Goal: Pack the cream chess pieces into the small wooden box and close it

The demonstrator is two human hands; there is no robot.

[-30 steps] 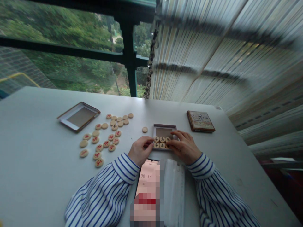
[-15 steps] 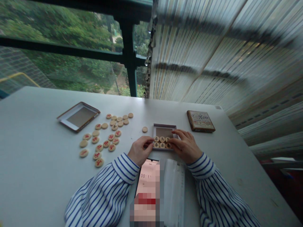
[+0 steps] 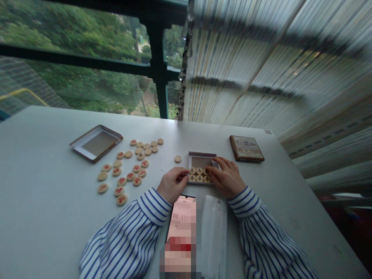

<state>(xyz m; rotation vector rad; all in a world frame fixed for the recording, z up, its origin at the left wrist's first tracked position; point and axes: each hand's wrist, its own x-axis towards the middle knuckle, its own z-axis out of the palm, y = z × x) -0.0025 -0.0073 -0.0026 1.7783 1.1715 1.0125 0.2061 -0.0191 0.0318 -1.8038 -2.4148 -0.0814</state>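
A small open box tray [image 3: 201,159] lies on the white table [image 3: 43,217] in front of me, with several round wooden chess pieces [image 3: 197,174] in its near half. My left hand [image 3: 173,184] rests at the tray's left edge, fingers curled and touching it. My right hand [image 3: 225,178] sits at the tray's right side, fingertips pinched on a piece in the right corner. One loose piece [image 3: 178,159] lies just left of the tray. Both sleeves are blue-and-white striped.
Several loose chess pieces [image 3: 128,170] are scattered on the left. Another open tray [image 3: 95,142] lies beyond them. A shut printed box [image 3: 246,148] sits at the right. A phone [image 3: 181,224] and a white folded sheet [image 3: 213,228] lie near me. Windows and blinds stand behind.
My right hand has shifted slightly left and forward over the tray's right corner. The left hand has stayed at the tray's left edge.
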